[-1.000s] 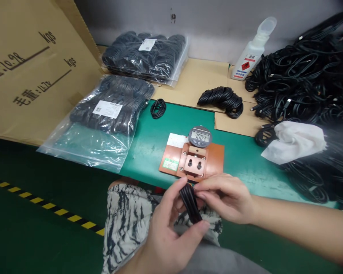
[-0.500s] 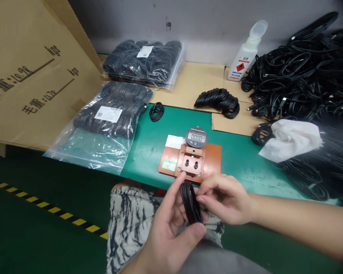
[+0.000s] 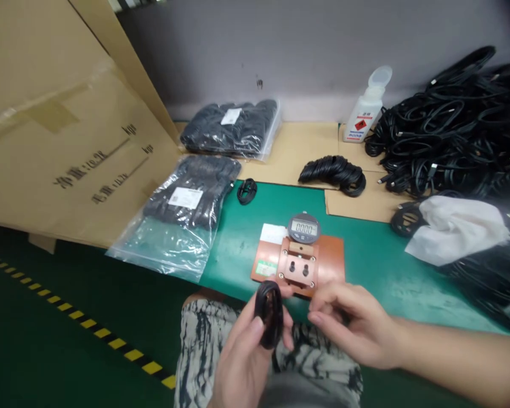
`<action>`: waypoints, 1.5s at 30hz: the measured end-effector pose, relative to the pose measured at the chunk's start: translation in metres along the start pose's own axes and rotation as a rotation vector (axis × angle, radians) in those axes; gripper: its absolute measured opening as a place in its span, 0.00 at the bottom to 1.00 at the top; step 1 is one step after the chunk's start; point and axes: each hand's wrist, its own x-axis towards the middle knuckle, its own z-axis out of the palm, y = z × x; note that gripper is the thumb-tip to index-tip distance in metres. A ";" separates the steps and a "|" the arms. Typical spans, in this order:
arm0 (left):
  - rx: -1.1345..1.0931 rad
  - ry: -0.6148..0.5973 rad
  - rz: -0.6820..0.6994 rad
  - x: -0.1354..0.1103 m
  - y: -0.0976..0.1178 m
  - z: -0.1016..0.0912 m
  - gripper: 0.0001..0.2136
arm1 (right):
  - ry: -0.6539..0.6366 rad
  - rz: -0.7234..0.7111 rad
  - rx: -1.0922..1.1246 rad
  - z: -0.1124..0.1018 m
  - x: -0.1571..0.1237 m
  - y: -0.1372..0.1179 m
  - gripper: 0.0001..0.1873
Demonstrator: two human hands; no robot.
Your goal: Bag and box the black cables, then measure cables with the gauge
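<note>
A coiled black cable [image 3: 268, 315] is gripped in my left hand [image 3: 244, 354], its loops standing on edge between thumb and fingers. To the right of the coil is my right hand [image 3: 361, 323], apart from it, with fingers loosely curled and the thumb a little away from the forefinger. I see nothing held in it. Just beyond both hands, on the green table [image 3: 238, 258], lies a reddish-brown measuring fixture [image 3: 331, 258] with a metal block and two dark screws. Its round digital gauge [image 3: 304, 228] reads zeros.
A single coiled cable [image 3: 247, 191] lies beside a clear bag of cables [image 3: 187, 198]; another full bag [image 3: 233, 133] is behind. A row of coils [image 3: 334, 174] rests on cardboard. At right are a bottle [image 3: 362, 116], a cable heap [image 3: 454, 130] and a white cloth [image 3: 461, 229]. A carton [image 3: 68, 141] leans left.
My left hand has drawn the coil left, and my right hand has come away from it. The whole view has shifted, with the table lower and further right.
</note>
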 end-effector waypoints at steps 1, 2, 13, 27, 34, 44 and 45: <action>0.168 0.082 0.057 0.007 0.007 -0.004 0.20 | -0.011 0.003 -0.008 0.000 0.000 0.000 0.06; 0.369 0.170 0.135 0.018 0.017 -0.008 0.22 | -0.019 0.000 -0.013 0.001 0.001 0.001 0.06; 1.695 0.317 0.492 0.220 0.093 -0.007 0.29 | -0.062 -0.025 0.013 0.001 0.004 0.003 0.04; 1.466 -0.172 0.425 0.247 0.089 0.066 0.16 | -0.016 -0.056 0.024 0.001 0.008 0.005 0.03; 1.083 -0.200 0.269 0.276 0.086 0.066 0.09 | -0.006 -0.054 0.029 0.002 0.007 0.009 0.02; 0.172 -0.123 0.100 0.077 0.063 0.006 0.08 | -0.068 -0.014 0.079 -0.002 0.007 0.003 0.04; 0.066 -0.111 0.047 0.055 0.050 0.001 0.09 | -0.074 -0.018 0.078 -0.002 0.006 0.003 0.04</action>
